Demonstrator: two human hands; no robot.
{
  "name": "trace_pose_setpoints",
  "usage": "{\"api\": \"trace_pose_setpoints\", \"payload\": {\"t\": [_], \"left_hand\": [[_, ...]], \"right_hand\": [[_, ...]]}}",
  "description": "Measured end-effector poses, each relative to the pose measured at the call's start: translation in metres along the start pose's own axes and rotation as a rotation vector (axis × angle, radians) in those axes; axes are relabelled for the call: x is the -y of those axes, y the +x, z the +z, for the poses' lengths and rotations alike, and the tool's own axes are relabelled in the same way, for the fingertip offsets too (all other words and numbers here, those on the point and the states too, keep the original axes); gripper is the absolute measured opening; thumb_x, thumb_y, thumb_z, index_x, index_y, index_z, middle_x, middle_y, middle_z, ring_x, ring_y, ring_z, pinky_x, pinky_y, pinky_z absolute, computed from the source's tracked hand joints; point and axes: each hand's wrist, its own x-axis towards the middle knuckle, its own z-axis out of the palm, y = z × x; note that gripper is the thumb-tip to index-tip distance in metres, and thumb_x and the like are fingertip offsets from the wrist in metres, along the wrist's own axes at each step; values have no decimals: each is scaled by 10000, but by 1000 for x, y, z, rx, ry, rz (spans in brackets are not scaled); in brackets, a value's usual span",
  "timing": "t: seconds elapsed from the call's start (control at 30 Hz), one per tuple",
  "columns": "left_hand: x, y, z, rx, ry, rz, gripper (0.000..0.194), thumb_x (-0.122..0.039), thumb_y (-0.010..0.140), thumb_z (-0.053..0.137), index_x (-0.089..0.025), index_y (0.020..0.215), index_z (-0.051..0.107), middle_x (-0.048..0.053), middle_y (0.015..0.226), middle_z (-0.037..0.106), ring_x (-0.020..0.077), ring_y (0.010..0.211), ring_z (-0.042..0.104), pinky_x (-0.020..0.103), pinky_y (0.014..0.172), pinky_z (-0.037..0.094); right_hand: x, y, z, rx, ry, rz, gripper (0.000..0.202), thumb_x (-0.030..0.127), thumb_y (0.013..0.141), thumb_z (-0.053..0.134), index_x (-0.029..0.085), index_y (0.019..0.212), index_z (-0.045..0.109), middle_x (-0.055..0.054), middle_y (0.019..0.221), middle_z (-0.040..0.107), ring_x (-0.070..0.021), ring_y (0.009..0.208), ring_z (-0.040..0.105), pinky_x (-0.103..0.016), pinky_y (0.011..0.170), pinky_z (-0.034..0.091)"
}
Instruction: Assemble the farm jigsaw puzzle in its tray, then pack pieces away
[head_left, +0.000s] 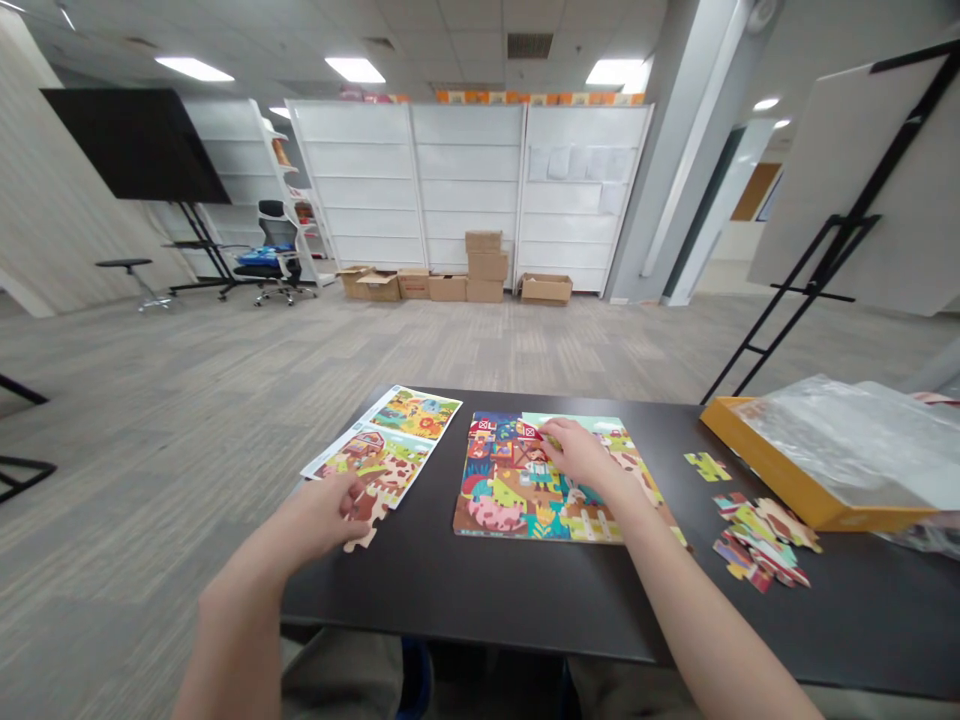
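Observation:
My left hand (321, 515) is closed, its fingers curled on a brown and pink jigsaw puzzle piece (364, 530) over the near edge of the picture sheet (416, 412). That sheet shows two colourful animal scenes. To its right lies a farm jigsaw puzzle (495, 515) in its board, mostly filled with a pig, a farmer and a fence. My right hand (581, 455) reaches over the puzzle's upper middle. Its fingertips are pinched at a red and white barn piece (529, 432). The palm and forearm hide the puzzle's right part.
Loose puzzle pieces (765, 540) lie piled on the table's right side, with a green piece (706, 466) apart from them. Behind them stands a yellow box (832, 505) with clear plastic wrap (817, 430) in it. The black table's front edge (465, 637) runs close to my lap.

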Motion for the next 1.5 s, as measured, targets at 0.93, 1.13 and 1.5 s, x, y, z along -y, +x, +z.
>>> {"api": "trace_pose_setpoints", "payload": {"t": [0.93, 1.13, 1.5], "left_hand": [[-253, 66, 80, -112, -635, 768, 219, -167, 894, 592, -199, 1054, 739, 68, 1027, 781, 213, 919, 738, 310, 837, 563], [-246, 66, 85, -96, -465, 827, 250, -127, 893, 555, -217, 1019, 751, 44, 950, 779, 207, 862, 720, 303, 807, 532], [-252, 61, 92, -41, -325, 953, 305, -26, 823, 561, -194, 1013, 731, 83, 1077, 712, 220, 1013, 660, 326, 917, 497]], "right_hand": [[-61, -46, -78, 297, 971, 184, 388, 495, 753, 785, 136, 880, 712, -84, 853, 765, -157, 715, 667, -261, 610, 512], [-65, -50, -75, 425, 909, 290, 387, 486, 681, 816, 142, 788, 677, -31, 729, 728, -98, 542, 577, -229, 522, 459], [-70, -52, -79, 489, 777, 303, 329, 450, 684, 785, 140, 739, 691, -18, 661, 700, -102, 532, 565, -221, 514, 440]]}}
